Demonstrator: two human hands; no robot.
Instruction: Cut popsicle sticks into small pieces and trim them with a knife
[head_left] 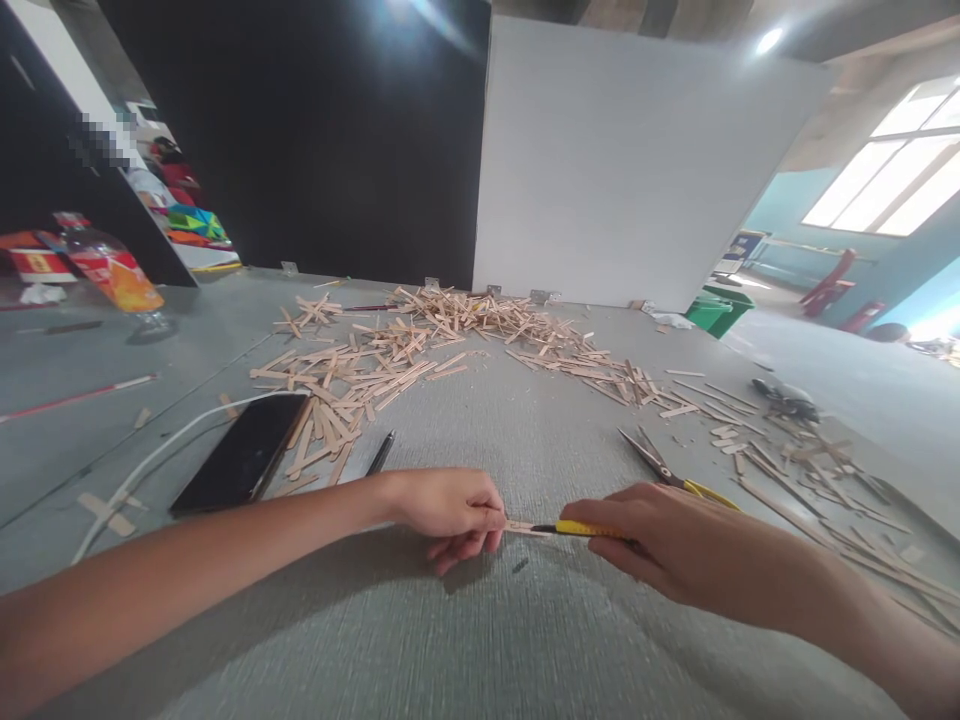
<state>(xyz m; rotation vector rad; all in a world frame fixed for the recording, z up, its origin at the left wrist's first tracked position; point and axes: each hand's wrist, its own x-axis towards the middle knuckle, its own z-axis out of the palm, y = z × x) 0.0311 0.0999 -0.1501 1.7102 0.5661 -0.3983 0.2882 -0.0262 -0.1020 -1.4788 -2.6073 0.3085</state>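
Between thumb and fingers, my left hand [454, 512] pinches a short pale wooden stick [529, 529] just above the grey table. My right hand [645, 530] is closed around a yellow utility knife [596, 528], whose dark tip meets the stick's right end. How deep the blade sits in the wood is too small to tell. A small dark bit [520, 565] lies on the table below the stick. Past my left wrist rests a black pen [381, 453]. Beyond my right hand are scissors [660, 463] with yellow handles, their blades parted.
Many loose wooden sticks [480, 315] spread in an arc toward the black and white panels [637, 160]. At left lie a phone [244, 450] with a white cable and a tilted drink bottle [116, 270]. More strips and scraps [817, 480] cover the right side. A green bin [720, 310] stands beyond.
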